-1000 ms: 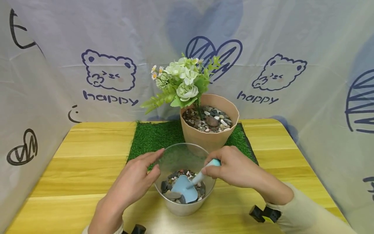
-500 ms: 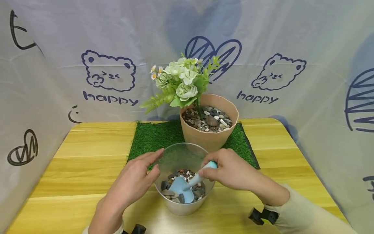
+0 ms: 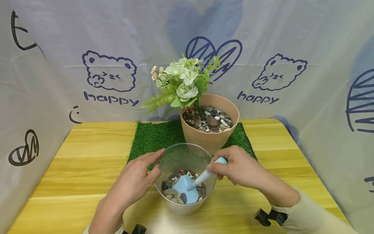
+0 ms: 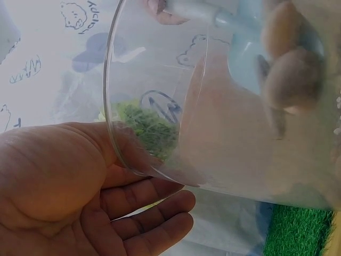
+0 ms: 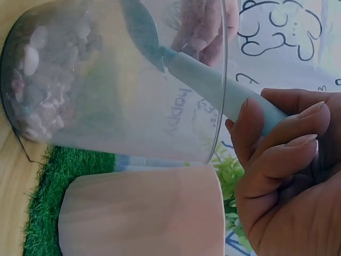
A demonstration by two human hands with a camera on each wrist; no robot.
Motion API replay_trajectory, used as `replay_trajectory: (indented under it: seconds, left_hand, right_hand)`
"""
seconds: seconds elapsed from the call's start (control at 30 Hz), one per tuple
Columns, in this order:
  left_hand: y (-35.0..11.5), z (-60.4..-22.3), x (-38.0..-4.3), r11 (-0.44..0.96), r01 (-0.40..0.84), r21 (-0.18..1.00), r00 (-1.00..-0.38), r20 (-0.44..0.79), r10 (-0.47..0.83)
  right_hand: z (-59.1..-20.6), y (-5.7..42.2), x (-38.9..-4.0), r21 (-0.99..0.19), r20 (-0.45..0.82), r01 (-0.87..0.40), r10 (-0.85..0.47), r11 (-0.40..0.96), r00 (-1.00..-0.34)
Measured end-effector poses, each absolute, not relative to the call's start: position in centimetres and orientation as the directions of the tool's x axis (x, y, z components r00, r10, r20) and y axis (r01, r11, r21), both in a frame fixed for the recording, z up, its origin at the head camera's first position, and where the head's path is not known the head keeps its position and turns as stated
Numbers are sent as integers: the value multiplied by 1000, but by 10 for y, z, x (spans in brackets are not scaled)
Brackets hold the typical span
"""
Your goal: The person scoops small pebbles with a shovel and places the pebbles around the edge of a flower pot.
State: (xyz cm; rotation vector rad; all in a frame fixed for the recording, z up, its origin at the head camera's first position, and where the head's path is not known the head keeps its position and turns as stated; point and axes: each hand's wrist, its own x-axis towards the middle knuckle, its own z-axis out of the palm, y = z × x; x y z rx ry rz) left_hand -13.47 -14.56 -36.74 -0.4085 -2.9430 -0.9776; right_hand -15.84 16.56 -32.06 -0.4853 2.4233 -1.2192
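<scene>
A clear plastic bucket [image 3: 179,208] stands near the middle of the table with pebbles [image 3: 170,194] in its bottom. My right hand [image 3: 238,167] grips the handle of a light blue trowel [image 3: 187,187] at the bucket's right side. The blade lies inside, low among the stones, and a dark pebble overlaps its edge. In the right wrist view the trowel handle [image 5: 202,82] slants out over the rim into my curled fingers. My left hand [image 3: 135,175] rests against the bucket's left side, and its loosely extended fingers [image 4: 154,218] show in the left wrist view.
Behind the bucket, a peach flowerpot [image 3: 204,139] filled with stones holds white and green flowers [image 3: 185,79]. It stands on a green turf mat [image 3: 157,136]. A printed cloth [image 3: 163,39] hangs around the back and sides of the wooden table [image 3: 87,169].
The trowel blade and my right hand first shift a little left, then back right. Stones at the bucket's front left have shifted. My left hand stays in place.
</scene>
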Motion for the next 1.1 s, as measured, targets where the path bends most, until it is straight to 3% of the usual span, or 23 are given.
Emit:
replay_trajectory:
  seconds: [0.3,1.1]
  left_hand:
    - [-146,-368,-134,766,259,588,-964,107,244]
    - [-145,-368,-134,767,253,590,-966,107,237]
  right_hand:
    - [-330,177,-159,-881,-214,-29,-452,472,-866]
    - [-336,184,-161,-930,-211,29,-466,367,-859]
